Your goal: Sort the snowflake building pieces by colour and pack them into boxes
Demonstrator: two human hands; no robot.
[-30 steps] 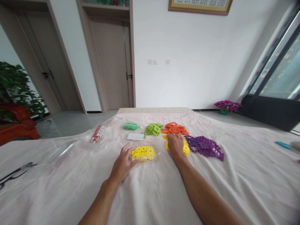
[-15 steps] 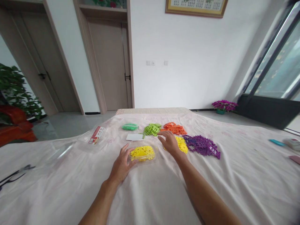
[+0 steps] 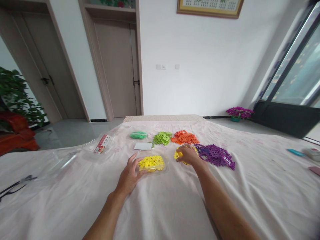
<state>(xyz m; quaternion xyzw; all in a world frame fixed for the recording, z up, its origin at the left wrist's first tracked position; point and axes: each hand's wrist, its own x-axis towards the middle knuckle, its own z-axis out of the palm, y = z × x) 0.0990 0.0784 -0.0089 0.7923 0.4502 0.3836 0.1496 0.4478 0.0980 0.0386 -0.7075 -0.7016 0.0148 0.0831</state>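
Left hand (image 3: pixel 128 173): thumb and fingers set around the left end of a clear container (image 3: pixel 166 162), holding it on the pale cloth (image 3: pixel 155 208).
Boxed yellow pieces (image 3: pixel 151 163): heaped inside that container, just right of the left thumb.
Right hand (image 3: pixel 188 155): fingers curled down at the loose yellow pieces (image 3: pixel 178 154); whether one is pinched cannot be told.
Purple pieces (image 3: pixel 217 155): piled just right of the right hand.
White card (image 3: pixel 143 146): beyond the left hand, just behind the container.
Labelled packaging (image 3: pixel 103 144): beyond the left hand and to its left; clear, with a red-and-white label.
Light green pieces (image 3: pixel 162 138): beyond the right hand and to its left.
Orange pieces (image 3: pixel 185 137): just beyond the right hand, beside the light green.
Darker green pieces (image 3: pixel 138 135): farther beyond the left hand, in clear packaging.
Potted flowers (image 3: pixel 239 112): well beyond the right hand and to its right, on the floor.
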